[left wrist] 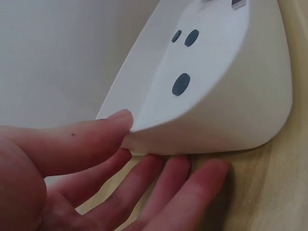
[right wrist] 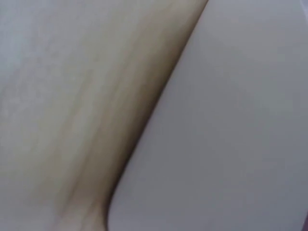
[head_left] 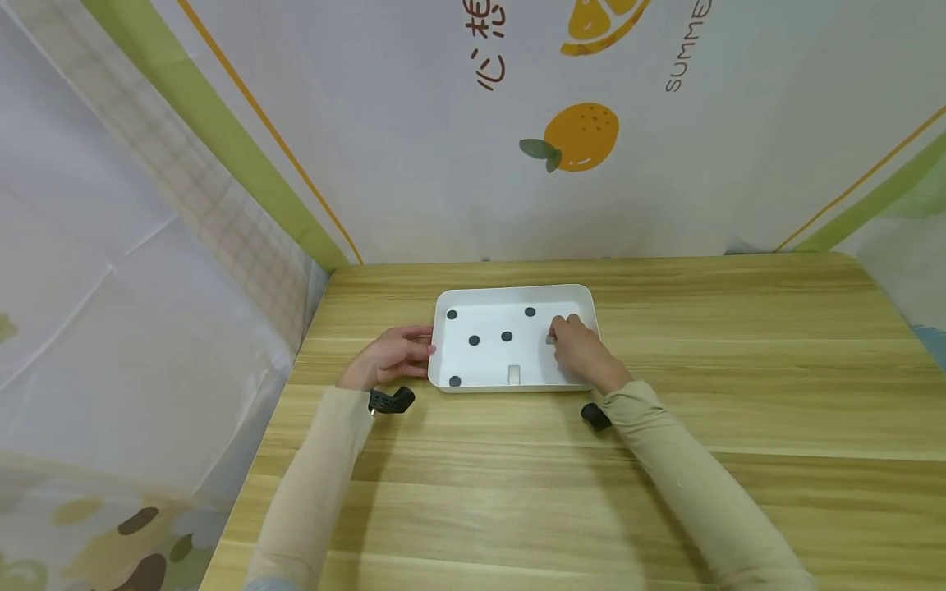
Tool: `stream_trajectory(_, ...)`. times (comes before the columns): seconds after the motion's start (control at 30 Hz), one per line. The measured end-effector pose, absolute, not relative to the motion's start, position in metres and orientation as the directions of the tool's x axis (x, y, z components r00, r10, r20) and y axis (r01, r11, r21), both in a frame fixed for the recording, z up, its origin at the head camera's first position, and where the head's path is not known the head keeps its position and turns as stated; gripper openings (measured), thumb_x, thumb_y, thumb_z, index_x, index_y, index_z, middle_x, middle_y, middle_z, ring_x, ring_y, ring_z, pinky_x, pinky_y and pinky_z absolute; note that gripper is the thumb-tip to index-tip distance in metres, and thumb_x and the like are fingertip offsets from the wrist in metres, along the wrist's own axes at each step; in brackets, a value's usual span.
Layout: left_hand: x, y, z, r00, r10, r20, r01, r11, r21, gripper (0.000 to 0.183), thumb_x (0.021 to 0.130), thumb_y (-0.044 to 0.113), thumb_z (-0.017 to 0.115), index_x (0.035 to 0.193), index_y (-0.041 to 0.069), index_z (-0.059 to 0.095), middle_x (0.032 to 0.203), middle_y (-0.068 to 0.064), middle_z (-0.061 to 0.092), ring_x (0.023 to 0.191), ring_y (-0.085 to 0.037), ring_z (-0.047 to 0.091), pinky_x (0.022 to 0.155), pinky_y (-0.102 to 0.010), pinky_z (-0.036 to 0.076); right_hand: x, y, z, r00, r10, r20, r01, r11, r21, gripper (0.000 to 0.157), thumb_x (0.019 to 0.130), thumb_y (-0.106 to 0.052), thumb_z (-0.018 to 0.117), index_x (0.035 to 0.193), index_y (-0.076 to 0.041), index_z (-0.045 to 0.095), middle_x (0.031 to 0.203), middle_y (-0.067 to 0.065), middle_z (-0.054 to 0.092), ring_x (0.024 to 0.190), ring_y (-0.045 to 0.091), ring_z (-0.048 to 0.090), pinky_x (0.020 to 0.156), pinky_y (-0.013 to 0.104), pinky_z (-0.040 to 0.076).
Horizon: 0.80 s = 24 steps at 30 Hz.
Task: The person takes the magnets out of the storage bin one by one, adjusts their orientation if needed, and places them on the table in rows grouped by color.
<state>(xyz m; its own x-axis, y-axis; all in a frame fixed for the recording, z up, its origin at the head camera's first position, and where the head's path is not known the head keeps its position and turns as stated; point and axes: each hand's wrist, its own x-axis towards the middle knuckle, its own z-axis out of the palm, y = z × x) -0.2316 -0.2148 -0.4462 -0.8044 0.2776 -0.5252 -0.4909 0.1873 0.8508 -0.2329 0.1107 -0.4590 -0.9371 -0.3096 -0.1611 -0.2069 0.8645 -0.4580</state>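
Observation:
A white rectangular tray [head_left: 489, 361] lies on the wooden table, with several dark round discs [head_left: 474, 341] spread over its floor. Against its near wall is a small silvery rectangular piece [head_left: 513, 375]. My left hand [head_left: 392, 355] holds the tray's left end; in the left wrist view the thumb [left wrist: 120, 120] is on the rim and the fingers are low along the outer wall. Inside the tray's right part, my right hand [head_left: 580, 351] has curled fingers and pinches a small grey piece [head_left: 550, 339], mostly hidden. The right wrist view shows only blurred tray wall [right wrist: 211, 125] and table.
The wooden table [head_left: 739, 361] extends to the right and in front of the tray. Behind it hangs a white cloth [head_left: 443, 189] with orange prints, and more cloth hangs at the left. Black wrist mounts [head_left: 392, 400] sit below both hands.

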Motion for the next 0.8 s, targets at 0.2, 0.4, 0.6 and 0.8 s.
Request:
stream_trajectory(0.2, -0.23, -0.211, -0.445, -0.82, 0.256, -0.511, -0.478, 0.184, 0.859, 0.057, 0.095, -0.001, 0.054, 0.148, 0.001, 0.033, 0.141, -0.024, 0.045, 0.093, -0.017, 0.064, 0.08, -0.034, 0.058, -0.231, 0.113, -0.455, -0.94, -0.33, -0.091, -0.243, 0.831, -0.5, 0.018, 0.091, 0.001, 0.053, 0.109, 0.003, 0.056, 0.103, 0.02, 0.054, 0.095, 0.032, 0.053, 0.087, 0.044, 0.046)
stream_trajectory(0.4, -0.229, -0.209, -0.446, -0.824, 0.221, -0.521, -0.5, 0.146, 0.853, 0.06, 0.095, -0.002, 0.054, 0.149, 0.004, 0.032, 0.144, -0.021, 0.043, 0.092, -0.015, 0.063, 0.077, -0.031, 0.058, -0.233, 0.119, -0.452, -0.945, -0.325, -0.042, -0.247, 0.789, -0.562, 0.016, 0.095, -0.002, 0.05, 0.106, 0.006, 0.058, 0.101, 0.022, 0.058, 0.097, 0.032, 0.053, 0.089, 0.044, 0.047)
stream_trajectory(0.6, -0.23, -0.209, -0.447, -0.82, 0.217, -0.53, -0.516, 0.121, 0.848, 0.061, 0.094, -0.003, 0.054, 0.15, 0.004, 0.031, 0.144, -0.02, 0.043, 0.092, -0.014, 0.063, 0.074, -0.03, 0.058, -0.234, 0.127, -0.448, -0.944, -0.323, -0.074, -0.197, 0.727, -0.658, 0.019, 0.096, -0.005, 0.049, 0.111, 0.006, 0.056, 0.104, 0.022, 0.063, 0.094, 0.032, 0.059, 0.083, 0.041, 0.049)
stream_trajectory(0.8, -0.228, -0.209, -0.447, -0.819, 0.224, -0.528, -0.518, 0.106, 0.849, 0.059, 0.095, -0.003, 0.053, 0.15, 0.004, 0.03, 0.136, -0.018, 0.048, 0.095, -0.015, 0.063, 0.077, -0.03, 0.057, -0.235, 0.133, -0.439, -0.93, -0.333, -0.154, -0.095, 0.624, -0.776, 0.024, 0.099, -0.009, 0.045, 0.118, 0.003, 0.052, 0.101, 0.021, 0.065, 0.075, 0.021, 0.058, 0.062, 0.025, 0.045)
